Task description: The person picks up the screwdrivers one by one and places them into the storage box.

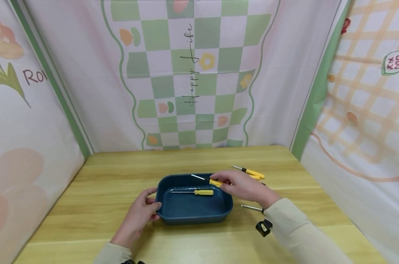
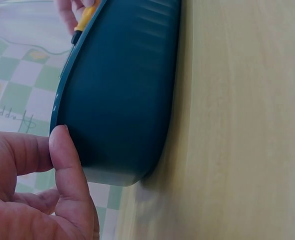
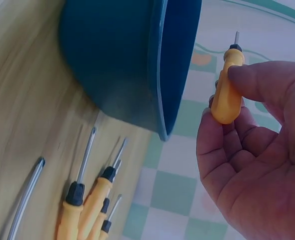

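Note:
My right hand (image 1: 240, 186) pinches the yellow handle of a screwdriver (image 3: 228, 95) between thumb and fingers. It holds the tool above the right part of a dark blue rectangular bin (image 1: 193, 220), its shaft pointing left. Inside the bin lies another screwdriver with a clear yellow handle (image 1: 204, 192). At the bin's left end, my left hand (image 1: 141, 211) grips the rim, the thumb (image 2: 66, 150) against the outer wall in the left wrist view. Several more screwdrivers (image 3: 95, 202) with yellow handles and black collars lie on the table right of the bin, partly behind my right hand and forearm.
The wooden table (image 1: 113, 176) carries everything. A screwdriver shaft (image 1: 251, 208) shows beside my right sleeve. Patterned curtains (image 1: 199, 84) hang behind the table and on both sides. A black band with a camera (image 1: 264, 227) is on my right wrist.

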A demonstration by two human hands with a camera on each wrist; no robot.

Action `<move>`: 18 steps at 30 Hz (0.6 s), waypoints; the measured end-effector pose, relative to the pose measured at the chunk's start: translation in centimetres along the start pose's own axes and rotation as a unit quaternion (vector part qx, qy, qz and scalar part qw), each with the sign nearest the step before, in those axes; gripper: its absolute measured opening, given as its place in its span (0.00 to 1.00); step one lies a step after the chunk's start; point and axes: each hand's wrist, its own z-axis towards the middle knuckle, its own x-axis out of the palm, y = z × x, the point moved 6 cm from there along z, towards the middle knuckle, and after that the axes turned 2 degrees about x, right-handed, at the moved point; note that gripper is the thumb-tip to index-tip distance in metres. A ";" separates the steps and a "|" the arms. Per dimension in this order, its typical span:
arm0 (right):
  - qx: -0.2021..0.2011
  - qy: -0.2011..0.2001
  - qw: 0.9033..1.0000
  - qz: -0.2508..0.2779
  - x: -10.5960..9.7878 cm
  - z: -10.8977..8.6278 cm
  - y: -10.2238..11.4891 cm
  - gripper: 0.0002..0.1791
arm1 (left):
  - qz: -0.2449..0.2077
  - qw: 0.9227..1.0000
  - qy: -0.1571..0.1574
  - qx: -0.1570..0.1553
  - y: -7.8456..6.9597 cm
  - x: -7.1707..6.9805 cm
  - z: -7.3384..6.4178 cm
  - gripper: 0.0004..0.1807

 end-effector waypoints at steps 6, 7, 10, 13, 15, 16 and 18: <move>-0.006 0.013 1.000 -0.019 0.8 1.1 0.6 0.21 | -0.003 1.000 0.001 0.004 0.0 0.0 0.0 0.32; -0.005 0.016 1.000 -0.019 1.0 1.2 0.6 0.22 | -0.004 1.000 0.001 0.003 0.0 0.0 0.0 0.32; -0.002 0.023 1.000 -0.019 1.4 1.5 0.8 0.22 | -0.007 1.000 0.003 0.003 0.1 0.1 0.0 0.31; 0.004 0.031 0.999 -0.018 1.9 1.8 0.8 0.22 | -0.009 1.000 0.004 0.005 0.1 0.1 0.0 0.31; 0.008 0.034 0.999 -0.016 2.2 2.1 0.9 0.22 | -0.010 1.000 0.003 0.005 0.1 0.1 0.0 0.31; 0.012 0.036 0.999 -0.015 2.3 2.2 0.9 0.22 | -0.010 1.000 0.003 0.005 0.1 0.0 0.0 0.31; 0.018 0.037 0.999 -0.017 2.6 2.5 0.9 0.22 | -0.010 1.000 0.003 0.002 0.1 0.0 -0.1 0.31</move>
